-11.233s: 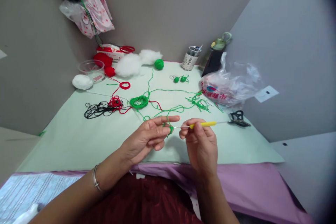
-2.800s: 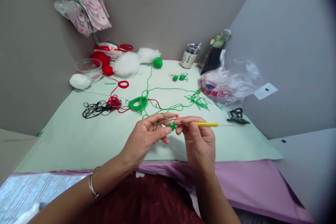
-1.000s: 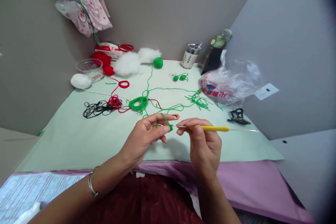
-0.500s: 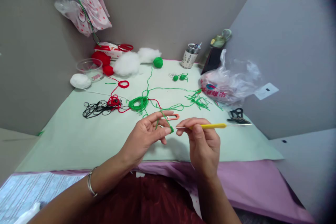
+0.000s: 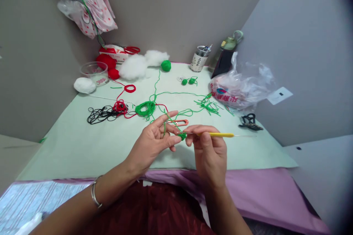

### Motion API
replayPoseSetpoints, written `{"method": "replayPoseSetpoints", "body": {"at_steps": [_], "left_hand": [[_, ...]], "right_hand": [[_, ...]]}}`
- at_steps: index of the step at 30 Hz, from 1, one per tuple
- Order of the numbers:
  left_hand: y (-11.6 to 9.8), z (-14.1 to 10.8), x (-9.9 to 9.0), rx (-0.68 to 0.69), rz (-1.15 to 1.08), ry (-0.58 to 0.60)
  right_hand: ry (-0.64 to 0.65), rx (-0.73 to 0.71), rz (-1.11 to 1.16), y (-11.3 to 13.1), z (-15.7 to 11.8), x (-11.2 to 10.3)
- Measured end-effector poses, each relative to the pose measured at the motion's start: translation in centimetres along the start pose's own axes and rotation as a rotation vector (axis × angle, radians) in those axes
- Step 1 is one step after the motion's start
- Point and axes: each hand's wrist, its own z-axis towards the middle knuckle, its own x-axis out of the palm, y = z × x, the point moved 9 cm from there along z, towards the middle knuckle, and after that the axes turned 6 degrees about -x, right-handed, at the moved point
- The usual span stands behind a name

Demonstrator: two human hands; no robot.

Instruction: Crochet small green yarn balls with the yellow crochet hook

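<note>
Grey partition walls [image 5: 176, 14] close in a pale green tabletop [image 5: 96, 150], with the work held above its near edge.

The left hand [image 5: 150, 143] pinches a small green crocheted piece [image 5: 182, 137] between its thumb and fingers, the index finger raised apart with a strand of green yarn [image 5: 173, 122] running from it down to the piece. The right hand [image 5: 211, 150] grips a yellow-handled hook [image 5: 222, 134] between thumb and fingers, its metal shaft pointing left and its tip at the piece. Whether the tip has a loop on it is too small to tell.

Just beyond the left fingertips lies an orange-framed tool [image 5: 187, 122]. Left of and beyond those fingers are a green yarn coil [image 5: 138, 109] and, farther left, tangled black cord [image 5: 99, 114]. To the far right of the right fingers sits a black claw clip [image 5: 249, 123]; beyond them are green yarn scraps [image 5: 209, 107].

The step in hand looks like working a stitch. The next move seems to call for a steady left pinch, yarn kept taut over the index finger, and a small, controlled turn of the hook.
</note>
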Motion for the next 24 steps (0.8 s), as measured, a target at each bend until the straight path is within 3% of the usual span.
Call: {"method": "replayPoseSetpoints", "body": {"at_steps": [5, 10, 16, 24], "left_hand": [[-0.2, -0.1, 0.0, 0.022, 0.004, 0.007], [0.0, -0.1, -0.2, 0.025, 0.024, 0.010], [-0.3, -0.2, -0.7, 0.082, 0.156, -0.032], [-1.4, -1.5, -1.0, 0.250, 0.310, -0.244]], "right_hand": [[-0.020, 0.082, 0.117, -0.5, 0.7, 0.1], [0.027, 0.044, 0.052, 0.0, 0.6, 0.0], [0.111, -0.193, -0.327, 2.6, -0.3, 0.3], [0.256, -0.488, -0.655, 3.7, -1.5, 2.3]]}}
